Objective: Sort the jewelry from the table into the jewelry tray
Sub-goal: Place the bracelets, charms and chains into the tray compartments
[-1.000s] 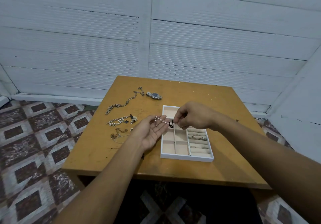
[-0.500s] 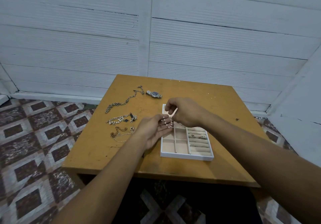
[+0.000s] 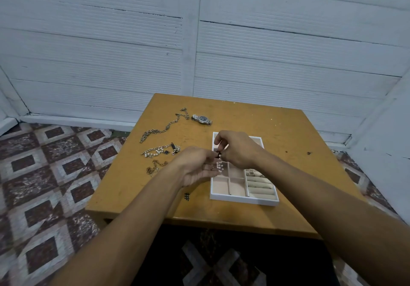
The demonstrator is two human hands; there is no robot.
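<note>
A white rectangular jewelry tray (image 3: 244, 200) with a pale beige, fabric-like lining sits on the ochre wooden tabletop (image 3: 288, 148), right of centre and close to the near edge. Thin dividers cut its left and middle parts into square compartments, and those nearest the near edge show only bare lining. Its right part holds a row of soft padded rolls, with a few small metal rings (image 3: 251, 172) tucked between the farther rolls. The two hands meet over the tray's left side, hiding its far compartments. The right hand (image 3: 238, 150) has thumb and fingers curled and pinched on the dark end of a short strand of pale, round, pearl-like beads (image 3: 219, 166). The strand hangs down in a small cluster above the tray's left edge. The left hand (image 3: 196, 167) lies just beside it, palm turned up, fingers loose and nearly straight, with the beads against their tips. Toward the left edge of the tabletop lie three more pieces: a long silver link chain (image 3: 163, 128) running toward the far edge, a bracelet of pearls and metal links (image 3: 160, 151) at the middle, and a thin tangled gold chain (image 3: 155, 167) nearest the left wrist. A steel wristwatch with a dark dial (image 3: 202, 119) rests near the far edge, beyond the tray.
</note>
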